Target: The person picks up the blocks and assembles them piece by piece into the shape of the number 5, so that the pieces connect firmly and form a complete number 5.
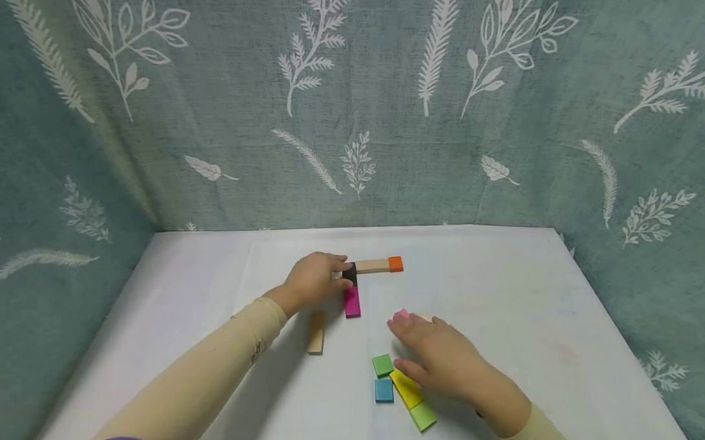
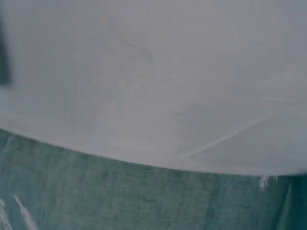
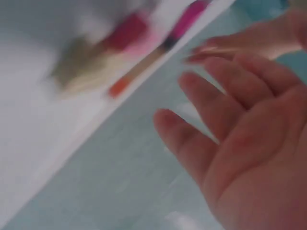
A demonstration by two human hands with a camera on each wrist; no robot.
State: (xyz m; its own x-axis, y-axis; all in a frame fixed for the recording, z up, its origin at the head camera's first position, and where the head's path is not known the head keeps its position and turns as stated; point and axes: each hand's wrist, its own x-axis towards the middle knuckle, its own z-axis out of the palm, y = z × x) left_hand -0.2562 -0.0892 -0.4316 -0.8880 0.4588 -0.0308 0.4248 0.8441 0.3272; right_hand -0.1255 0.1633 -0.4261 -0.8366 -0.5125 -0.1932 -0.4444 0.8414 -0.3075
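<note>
At the far middle of the table, the left hand [image 1: 315,281] holds a black block [image 1: 350,276] between thumb and fingers. That block meets a magenta block [image 1: 352,303] on its near side and a natural wood strip [image 1: 373,266] on its right, which ends at an orange block [image 1: 395,264]. The right hand [image 1: 441,356], fingers extended, hovers over the nearer blocks and partly hides a pink block [image 1: 404,314]. Its palm faces the right wrist camera, with nothing held. By its thumb lie a yellow block [image 1: 406,388] and a green block [image 1: 383,365].
A blue square block [image 1: 384,390] and a light green block [image 1: 422,416] lie beside the yellow one. Another wood block [image 1: 316,332] lies below the left forearm. Leaf-patterned green cloth [image 1: 385,167] walls the white table [image 1: 506,279] at the back and sides.
</note>
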